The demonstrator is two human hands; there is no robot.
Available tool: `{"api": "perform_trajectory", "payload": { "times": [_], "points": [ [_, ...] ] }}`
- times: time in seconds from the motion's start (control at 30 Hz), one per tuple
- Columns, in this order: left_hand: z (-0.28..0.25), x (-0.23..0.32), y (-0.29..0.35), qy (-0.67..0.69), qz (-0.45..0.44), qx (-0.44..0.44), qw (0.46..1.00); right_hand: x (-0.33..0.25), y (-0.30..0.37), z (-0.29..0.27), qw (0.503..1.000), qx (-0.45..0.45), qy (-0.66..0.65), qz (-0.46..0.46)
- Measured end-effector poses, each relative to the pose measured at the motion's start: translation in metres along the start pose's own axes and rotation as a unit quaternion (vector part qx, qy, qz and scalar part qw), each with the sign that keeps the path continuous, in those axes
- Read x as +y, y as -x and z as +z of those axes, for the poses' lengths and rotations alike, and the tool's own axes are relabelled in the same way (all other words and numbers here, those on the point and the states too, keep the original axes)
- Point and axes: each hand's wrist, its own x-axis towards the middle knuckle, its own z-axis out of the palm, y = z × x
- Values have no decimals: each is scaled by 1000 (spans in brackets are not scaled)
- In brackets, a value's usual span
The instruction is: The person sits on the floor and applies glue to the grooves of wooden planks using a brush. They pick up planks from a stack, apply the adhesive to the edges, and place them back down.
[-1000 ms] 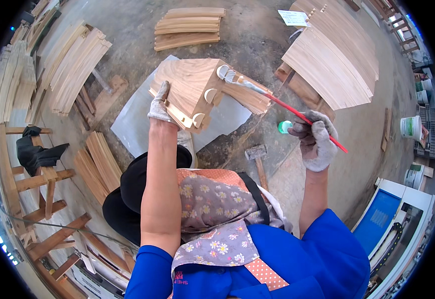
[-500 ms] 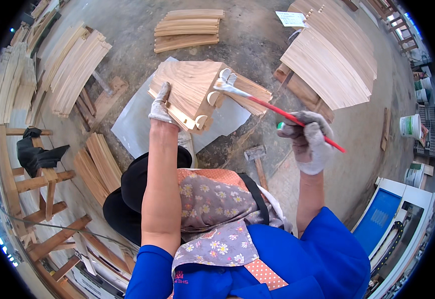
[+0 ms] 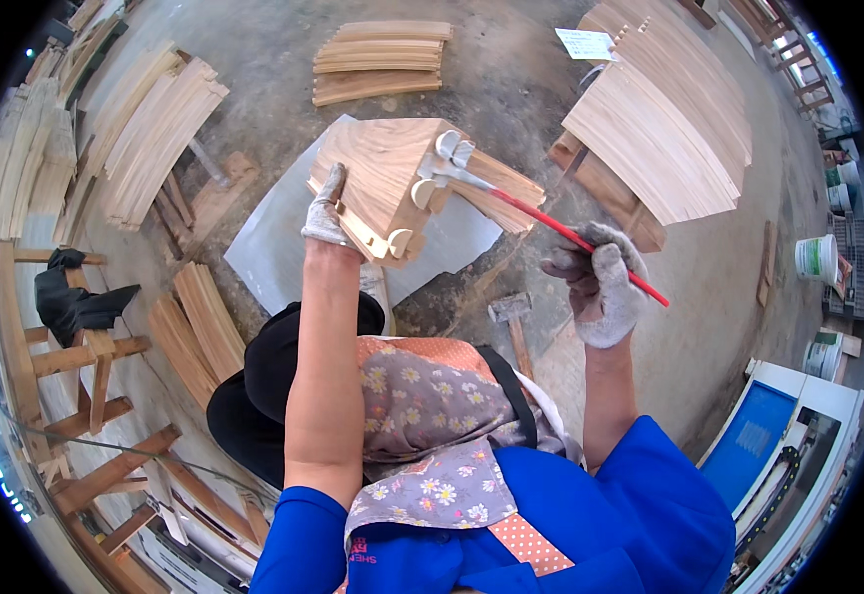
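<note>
My left hand (image 3: 327, 213), in a greyish-white glove, is closed on the near left edge of several stacked wooden boards (image 3: 382, 168). Rounded pale tenons (image 3: 422, 193) stick out from their right-hand end. In my gloved right hand (image 3: 605, 287) is a brush (image 3: 531, 208) with a thin red handle, pinched between thumb and fingers. Its whitish bristles touch the upper tenon (image 3: 449, 146), which carries white, glue-like stuff. More boards (image 3: 506, 188) lie beneath and to the right, over a grey sheet (image 3: 263, 238) on the floor.
A mallet (image 3: 511, 309) lies on the floor between my arms. Board stacks stand at far centre (image 3: 382, 61), far right (image 3: 655, 139) and left (image 3: 159, 139). A wooden frame (image 3: 85, 361) is at left; white buckets (image 3: 815, 257) and a blue-and-white machine (image 3: 749, 436) are at right.
My right hand has shifted slightly left, and its fingers have changed position on the handle. The brush stays at the upper tenon. My left hand keeps its hold on the boards.
</note>
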Motion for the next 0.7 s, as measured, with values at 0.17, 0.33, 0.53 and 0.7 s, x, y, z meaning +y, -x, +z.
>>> {"api": "perform_trajectory", "payload": {
  "times": [0.17, 0.33, 0.53, 0.7],
  "points": [
    [5, 7, 6, -12, 7, 45, 999, -6, 8, -7, 996, 39, -72, 18],
    [-3, 8, 2, 3, -4, 35, 999, -5, 7, 12, 998, -23, -4, 54],
    [-13, 14, -5, 10, -28, 15, 999, -15, 11, -6, 999, -45, -20, 8],
    [-5, 8, 0, -12, -4, -8, 1000, -12, 6, 8, 981, -128, 119, -84]
  ]
}}
